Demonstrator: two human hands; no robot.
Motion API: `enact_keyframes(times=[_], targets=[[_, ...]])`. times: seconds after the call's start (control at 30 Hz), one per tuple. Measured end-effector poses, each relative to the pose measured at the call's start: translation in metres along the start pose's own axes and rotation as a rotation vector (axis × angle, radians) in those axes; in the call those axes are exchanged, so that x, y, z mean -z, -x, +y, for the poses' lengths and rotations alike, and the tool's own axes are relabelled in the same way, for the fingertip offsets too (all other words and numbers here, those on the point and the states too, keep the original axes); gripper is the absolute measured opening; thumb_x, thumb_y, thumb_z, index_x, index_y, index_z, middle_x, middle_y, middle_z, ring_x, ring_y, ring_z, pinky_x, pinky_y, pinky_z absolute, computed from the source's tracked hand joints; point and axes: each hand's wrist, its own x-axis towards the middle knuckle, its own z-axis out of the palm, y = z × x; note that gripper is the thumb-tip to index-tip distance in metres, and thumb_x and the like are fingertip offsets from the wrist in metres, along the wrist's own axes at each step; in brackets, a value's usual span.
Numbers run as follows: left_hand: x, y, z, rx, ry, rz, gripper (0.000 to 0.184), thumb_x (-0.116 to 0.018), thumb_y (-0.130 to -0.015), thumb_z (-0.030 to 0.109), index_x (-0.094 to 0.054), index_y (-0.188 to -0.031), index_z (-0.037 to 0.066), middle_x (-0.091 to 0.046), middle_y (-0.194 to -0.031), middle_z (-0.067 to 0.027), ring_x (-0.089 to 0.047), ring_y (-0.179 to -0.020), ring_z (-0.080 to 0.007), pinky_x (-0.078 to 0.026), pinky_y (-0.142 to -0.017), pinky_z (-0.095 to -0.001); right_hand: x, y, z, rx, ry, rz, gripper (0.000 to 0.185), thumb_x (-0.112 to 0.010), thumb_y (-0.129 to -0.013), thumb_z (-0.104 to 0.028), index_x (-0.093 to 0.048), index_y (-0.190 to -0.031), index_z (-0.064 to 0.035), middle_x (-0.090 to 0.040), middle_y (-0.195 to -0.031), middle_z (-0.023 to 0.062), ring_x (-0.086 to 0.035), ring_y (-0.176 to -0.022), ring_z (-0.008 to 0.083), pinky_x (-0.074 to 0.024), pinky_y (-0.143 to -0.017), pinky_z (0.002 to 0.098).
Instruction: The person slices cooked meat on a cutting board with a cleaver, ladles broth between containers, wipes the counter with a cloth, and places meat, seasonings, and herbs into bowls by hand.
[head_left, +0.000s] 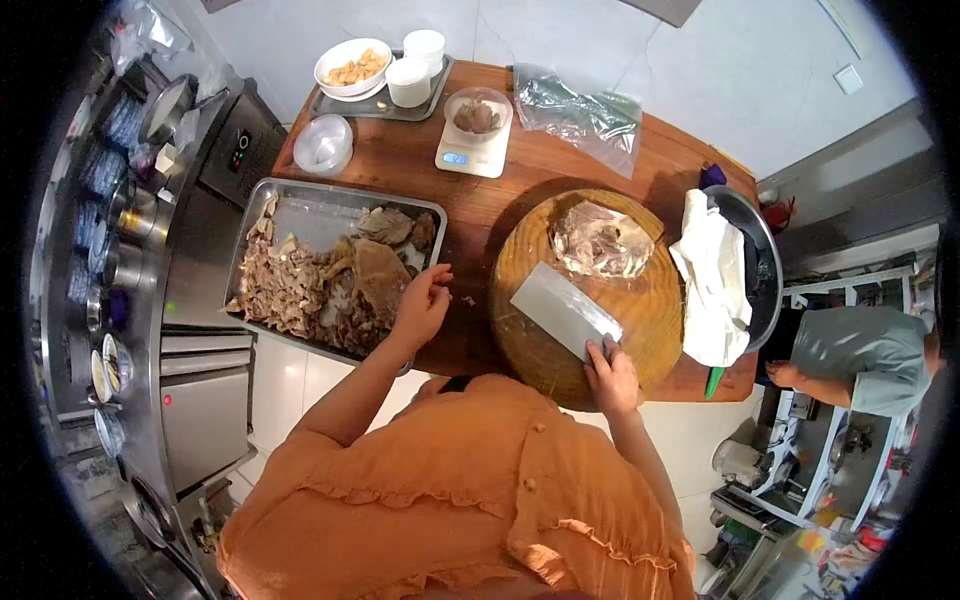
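Observation:
My right hand (611,374) grips the handle of a wide cleaver (562,306), whose blade lies over the round wooden chopping board (530,350). Behind the blade on the board sits a large piece of meat (603,240). My left hand (425,300) is beside the right edge of a metal tray (300,196), its fingers partly curled and apart, with nothing seen in them. Chopped meat (290,285) fills the tray's left part, and larger pieces (378,283) lie on its right.
A kitchen scale (486,158) holds a bowl of meat (478,114). Behind are a plastic bag (585,115), a clear bowl (323,145) and a tray (437,88) with dishes. White cloth (712,285) hangs over a dark pan (765,270). Another person (860,358) stands at right.

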Motion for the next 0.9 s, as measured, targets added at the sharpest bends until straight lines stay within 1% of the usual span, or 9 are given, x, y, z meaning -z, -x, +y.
enact_keyframes(times=[0.07,0.27,0.37,0.47,0.6,0.63,0.83,0.87,0.9], targets=[[-0.003,-0.006,-0.005,0.02,0.013,-0.006,0.035,-0.048,-0.087,0.001,-0.046,-0.122,0.002,-0.055,-0.112,-0.0128,-0.055,-0.086,-0.0183,-0.046,-0.078,-0.0307,0.0,-0.002,-0.002,-0.001,-0.002,0.004,0.051,-0.069,-0.074,-0.016,-0.053,-0.122,-0.0196,-0.049,-0.123,0.0127,-0.054,-0.097,0.0314,-0.0475,-0.079,0.0407],[-0.019,-0.021,-0.004,-0.14,-0.032,-0.061,0.035,-0.048,-0.087,0.0,-0.047,-0.121,0.003,-0.056,-0.104,-0.01,-0.053,-0.078,-0.0159,-0.046,-0.073,-0.0289,0.001,-0.003,-0.005,-0.025,0.023,0.026,0.049,-0.068,-0.074,-0.016,-0.054,-0.121,-0.02,-0.049,-0.123,0.0125,-0.053,-0.097,0.0309,-0.0462,-0.079,0.0407],[-0.025,-0.027,-0.004,-0.115,-0.03,-0.104,0.034,-0.048,-0.087,0.0,-0.046,-0.121,0.002,-0.055,-0.101,-0.0093,-0.053,-0.076,-0.015,-0.046,-0.071,-0.0283,-0.005,-0.001,-0.005,-0.019,0.049,0.095,0.048,-0.069,-0.073,-0.016,-0.055,-0.119,-0.0198,-0.05,-0.121,0.0115,-0.053,-0.095,0.0298,-0.0461,-0.079,0.0395],[-0.025,-0.033,0.014,-0.083,0.013,-0.15,0.034,-0.047,-0.088,-0.001,-0.046,-0.121,0.003,-0.055,-0.101,-0.0095,-0.052,-0.076,-0.0141,-0.046,-0.071,-0.0279,-0.002,-0.002,-0.008,-0.041,0.083,0.058,0.048,-0.069,-0.073,-0.015,-0.055,-0.119,-0.02,-0.051,-0.12,0.0112,-0.054,-0.092,0.0289,-0.0462,-0.078,0.039],[-0.027,-0.049,0.005,-0.101,0.011,-0.165,0.033,-0.049,-0.089,0.003,-0.046,-0.122,0.003,-0.055,-0.101,-0.0091,-0.052,-0.074,-0.0143,-0.045,-0.07,-0.0284,-0.006,-0.003,-0.007,-0.053,0.07,0.065,0.049,-0.068,-0.073,-0.016,-0.055,-0.119,-0.0211,-0.051,-0.121,0.0108,-0.054,-0.093,0.0285,-0.0462,-0.079,0.0393],[-0.026,-0.051,0.013,-0.077,-0.069,-0.191,0.034,-0.045,-0.091,0.003,-0.044,-0.125,0.005,-0.056,-0.102,-0.0091,-0.05,-0.072,-0.0129,-0.043,-0.064,-0.0297,-0.002,-0.005,-0.01,-0.062,0.086,0.05,0.049,-0.068,-0.073,-0.016,-0.054,-0.119,-0.0213,-0.051,-0.121,0.0103,-0.054,-0.093,0.0284,-0.0464,-0.079,0.0393],[-0.021,-0.091,0.029,-0.128,-0.192,-0.139,0.037,-0.051,-0.085,0.007,-0.047,-0.122,0.001,-0.058,-0.082,-0.0112,-0.055,-0.07,-0.018,-0.045,-0.067,-0.0311,-0.003,-0.004,-0.008,-0.055,0.061,0.062,0.048,-0.068,-0.073,-0.015,-0.055,-0.119,-0.021,-0.05,-0.122,0.0106,-0.054,-0.093,0.029,-0.0473,-0.077,0.0397],[-0.021,-0.109,0.017,-0.204,-0.216,-0.103,0.041,-0.052,-0.084,0.007,-0.046,-0.124,0.001,-0.059,-0.079,-0.0129,-0.057,-0.07,-0.0209,-0.046,-0.067,-0.0312,-0.002,-0.005,-0.009,-0.06,0.064,0.06,0.048,-0.068,-0.073,-0.015,-0.055,-0.119,-0.021,-0.05,-0.122,0.0107,-0.054,-0.092,0.0291,-0.0474,-0.077,0.0396],[-0.019,-0.126,0.017,-0.167,-0.229,-0.075,0.043,-0.052,-0.084,0.008,-0.045,-0.125,0.002,-0.06,-0.082,-0.0145,-0.058,-0.072,-0.023,-0.046,-0.069,-0.0327,0.0,-0.004,-0.009,-0.056,0.06,0.048,0.048,-0.068,-0.073,-0.015,-0.055,-0.118,-0.0208,-0.051,-0.121,0.0108,-0.055,-0.091,0.029,-0.0479,-0.076,0.0391]])
